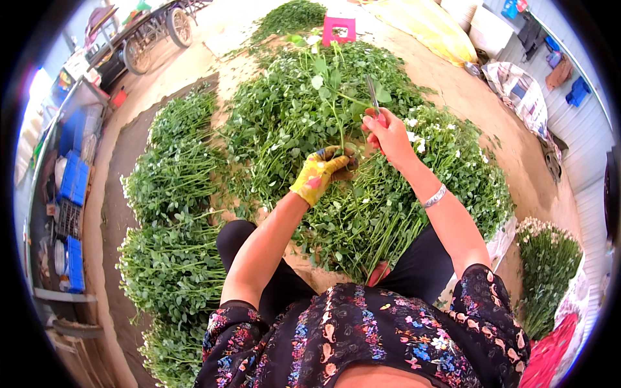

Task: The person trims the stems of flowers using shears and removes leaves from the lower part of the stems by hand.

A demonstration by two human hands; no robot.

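Note:
In a yellow work glove, my left hand (pixel 318 173) is closed round the lower part of a leafy green flower stem (pixel 338 119), held upright with a pale bloom near its top. My bare right hand (pixel 390 137) grips scissors (pixel 372 90) with red handles. Their dark blades point up and lie just right of the stem, close to a side shoot. Whether the blades touch the shoot I cannot tell. Beneath both hands spreads a big heap of cut leafy stems (pixel 272 123), with white flowers (pixel 417 139) on its right side.
Bundled stems (pixel 171 258) lie in a row on dark cloth at my left. Another bundle (pixel 546 271) stands at the lower right. A pink plastic stool (pixel 339 30) is beyond the heap. Blue crates (pixel 74 178) line the left side, and a wheeled cart (pixel 139 42) stands far left.

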